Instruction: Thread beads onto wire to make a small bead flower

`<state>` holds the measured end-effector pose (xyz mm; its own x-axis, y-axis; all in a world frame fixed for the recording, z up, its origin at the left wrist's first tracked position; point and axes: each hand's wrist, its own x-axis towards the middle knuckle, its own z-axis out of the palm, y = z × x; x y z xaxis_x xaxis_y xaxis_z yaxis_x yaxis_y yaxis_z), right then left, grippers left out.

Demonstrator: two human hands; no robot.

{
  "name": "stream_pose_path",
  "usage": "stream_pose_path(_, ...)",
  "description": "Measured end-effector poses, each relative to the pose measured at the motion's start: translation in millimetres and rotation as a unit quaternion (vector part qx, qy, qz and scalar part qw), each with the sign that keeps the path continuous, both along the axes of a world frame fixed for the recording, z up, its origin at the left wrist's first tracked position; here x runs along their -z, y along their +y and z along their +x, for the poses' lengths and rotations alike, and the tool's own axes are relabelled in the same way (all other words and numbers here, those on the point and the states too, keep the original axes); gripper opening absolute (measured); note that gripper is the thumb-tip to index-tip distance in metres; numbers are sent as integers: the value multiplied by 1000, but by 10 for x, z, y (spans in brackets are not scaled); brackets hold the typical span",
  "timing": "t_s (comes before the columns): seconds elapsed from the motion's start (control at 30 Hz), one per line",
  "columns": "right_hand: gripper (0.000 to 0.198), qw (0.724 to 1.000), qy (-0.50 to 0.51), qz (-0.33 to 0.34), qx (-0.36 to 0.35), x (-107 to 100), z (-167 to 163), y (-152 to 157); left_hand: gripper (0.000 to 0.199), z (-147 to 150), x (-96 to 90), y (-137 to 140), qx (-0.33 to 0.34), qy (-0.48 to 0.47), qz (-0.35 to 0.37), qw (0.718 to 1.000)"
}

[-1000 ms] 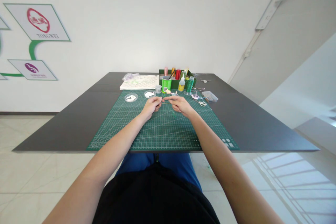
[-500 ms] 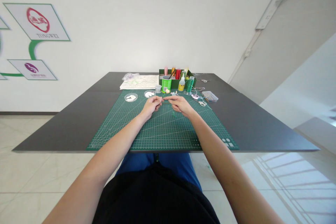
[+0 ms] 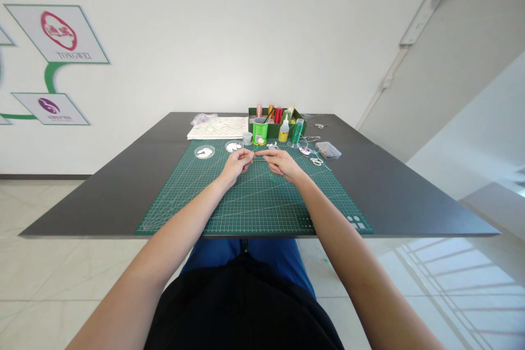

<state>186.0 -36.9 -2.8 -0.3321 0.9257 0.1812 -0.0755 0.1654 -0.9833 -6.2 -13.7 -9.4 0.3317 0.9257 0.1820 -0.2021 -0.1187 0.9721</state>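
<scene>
Showing between left hand (image 3: pixel 237 165) and right hand (image 3: pixel 282 164): seemingly thin wire (image 3: pixel 260 161).

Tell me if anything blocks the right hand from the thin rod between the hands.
Nothing visible stands between the right hand and the thin rod, which lies in the narrow gap between that hand and the left hand. The green can and yellow-labelled bottle stand beyond both hands.

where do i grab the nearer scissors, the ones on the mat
Probably by the white handle loops, from the near side with the right hand: the nearer scissors lie flat, loops at the near right end, blades seemingly angled away left, and the clear plastic box sits beyond.
</scene>
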Motion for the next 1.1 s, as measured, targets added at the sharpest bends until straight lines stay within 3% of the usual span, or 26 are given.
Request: stream_pose_path(1.1,41,1000,-1,3,-2,-18,1,-7,41,-4,24,19,1,23,19,1000)
